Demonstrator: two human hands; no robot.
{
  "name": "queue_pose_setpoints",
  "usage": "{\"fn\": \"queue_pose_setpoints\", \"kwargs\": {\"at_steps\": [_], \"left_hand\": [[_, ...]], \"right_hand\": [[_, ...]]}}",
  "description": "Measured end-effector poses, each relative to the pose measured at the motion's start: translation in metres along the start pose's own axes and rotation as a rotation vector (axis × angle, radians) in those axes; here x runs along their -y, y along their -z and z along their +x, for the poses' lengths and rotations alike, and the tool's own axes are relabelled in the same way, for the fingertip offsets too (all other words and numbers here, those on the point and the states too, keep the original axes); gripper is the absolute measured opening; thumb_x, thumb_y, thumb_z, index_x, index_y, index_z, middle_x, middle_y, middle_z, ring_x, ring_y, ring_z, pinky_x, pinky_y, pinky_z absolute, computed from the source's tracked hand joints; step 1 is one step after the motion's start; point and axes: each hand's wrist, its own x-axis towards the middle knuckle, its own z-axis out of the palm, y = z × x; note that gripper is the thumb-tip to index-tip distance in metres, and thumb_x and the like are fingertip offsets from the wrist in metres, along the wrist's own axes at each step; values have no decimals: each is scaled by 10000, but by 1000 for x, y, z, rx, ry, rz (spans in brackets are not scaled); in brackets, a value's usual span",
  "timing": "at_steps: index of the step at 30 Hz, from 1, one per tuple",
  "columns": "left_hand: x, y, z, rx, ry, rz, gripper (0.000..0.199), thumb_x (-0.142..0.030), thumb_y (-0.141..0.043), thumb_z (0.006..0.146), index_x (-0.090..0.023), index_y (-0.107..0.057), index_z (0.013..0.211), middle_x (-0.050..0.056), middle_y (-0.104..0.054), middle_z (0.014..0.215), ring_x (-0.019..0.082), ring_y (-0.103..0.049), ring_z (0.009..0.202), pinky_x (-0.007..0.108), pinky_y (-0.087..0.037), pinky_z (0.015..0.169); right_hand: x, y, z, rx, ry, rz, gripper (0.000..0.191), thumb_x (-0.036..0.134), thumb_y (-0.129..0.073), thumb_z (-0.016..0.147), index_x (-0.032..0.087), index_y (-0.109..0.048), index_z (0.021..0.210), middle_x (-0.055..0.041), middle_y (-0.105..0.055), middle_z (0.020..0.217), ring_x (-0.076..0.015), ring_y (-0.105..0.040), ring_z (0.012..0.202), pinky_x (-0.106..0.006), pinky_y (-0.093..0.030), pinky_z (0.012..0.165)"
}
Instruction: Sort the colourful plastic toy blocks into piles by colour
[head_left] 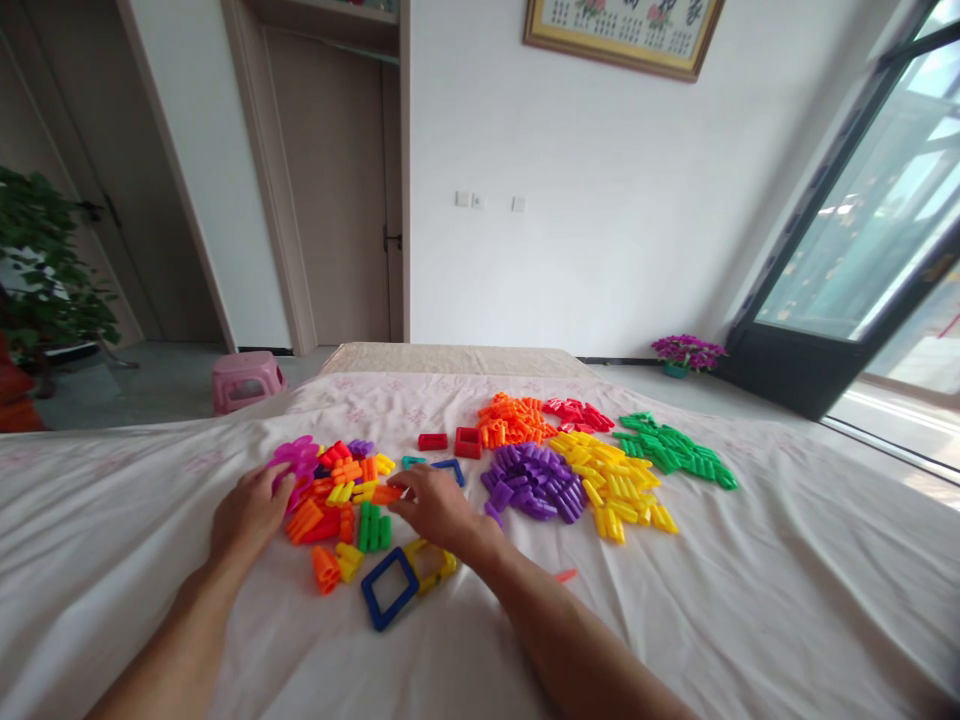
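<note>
On the left, my left hand (251,508) has its thumb and fingers closed on the edge of a magenta flower-shaped plastic piece (298,460). My right hand (435,503) pinches an orange building block (387,494) at the right side of a mixed pile. That pile holds orange, yellow, red and purple pieces, with a green block (373,528) along its near side. Closer to me lie a blue square frame (390,588), a yellow frame (431,565) and an orange block (325,569). Another blue piece (450,470) is partly hidden behind my right hand.
Sorted heaps of orange (514,418), red (581,414), purple (532,483), yellow (611,475) and green blocks (675,447) lie to the right on a wrinkled pale cloth (750,600). Two red pieces (469,442) sit behind my right hand. A pink stool (247,375) stands beyond.
</note>
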Motion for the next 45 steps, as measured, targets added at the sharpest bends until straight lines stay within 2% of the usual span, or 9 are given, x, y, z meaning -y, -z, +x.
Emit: {"fn": "queue_pose_setpoints", "kwargs": {"at_steps": [11, 16, 19, 23, 26, 28, 34, 41, 45], "left_hand": [[2, 1, 2, 29, 6, -2, 591, -496, -267, 930, -166, -607, 1283, 160, -605, 1335, 332, -562, 1232, 462, -440, 1029], [3, -1, 2, 13, 2, -6, 585, -488, -281, 928, -153, -612, 1276, 167, -612, 1328, 332, -560, 1237, 462, -438, 1034], [2, -1, 1, -3, -3, -3, 579, -479, -288, 931, -148, -618, 1272, 171, -627, 1311, 330, -572, 1225, 454, -447, 1022], [-2, 3, -2, -15, -7, 11, 575, -475, -289, 935, -152, -626, 1270, 168, -632, 1313, 317, -588, 1215, 435, -456, 1011], [-3, 4, -3, -15, -6, 8, 569, -473, -302, 932, -154, -629, 1272, 164, -633, 1317, 314, -586, 1219, 432, -458, 1010], [-2, 3, -2, -19, -8, 3, 568, -468, -306, 932, -150, -629, 1274, 165, -634, 1317, 315, -583, 1221, 433, -455, 1014], [-2, 0, -1, -44, -18, 1, 558, -454, -318, 932, -142, -636, 1268, 169, -647, 1300, 307, -596, 1200, 429, -453, 1019], [-5, 4, -3, -104, -31, 17, 525, -450, -359, 926, -150, -664, 1230, 173, -664, 1266, 320, -609, 1171, 443, -474, 989], [-23, 12, -6, -301, -244, -140, 467, -453, -414, 929, -165, -699, 1161, 144, -666, 1271, 281, -575, 1227, 416, -402, 1098]], "right_hand": [[-104, 62, 12, -609, -448, 223, 389, 172, -626, 771, 130, -706, 1150, -102, -730, 1101, -216, -708, 934, -316, -540, 859], [-119, 66, 12, -782, -513, 389, 525, 149, -555, 769, 111, -617, 1289, -162, -658, 1275, -217, -708, 1004, -310, -561, 838], [-102, 55, 16, -645, -436, 397, 442, 127, -560, 759, 128, -684, 1183, -118, -720, 1151, -201, -711, 954, -298, -557, 816], [-53, 34, 16, -267, -277, 290, 280, 159, -613, 781, 177, -755, 1022, -41, -767, 908, -179, -704, 830, -260, -527, 752], [-12, 18, 6, -34, -176, 97, 193, 309, -662, 822, 227, -774, 957, -25, -764, 888, -194, -695, 829, -277, -500, 741], [9, 7, -1, 58, -149, -47, 279, 453, -666, 831, 241, -774, 976, -48, -759, 936, -234, -685, 897, -317, -492, 765], [35, -13, -8, 171, -160, -272, 469, 615, -628, 813, 211, -751, 1016, -123, -717, 1051, -312, -613, 1070, -397, -457, 857], [26, -16, -6, 97, -265, -91, 387, 360, -733, 725, 240, -669, 1087, -43, -724, 976, -221, -654, 883, -290, -432, 721], [12, -11, -3, -17, -200, 56, 313, 213, -675, 791, 244, -682, 1102, -11, -716, 963, -165, -643, 874, -242, -424, 735]]}}
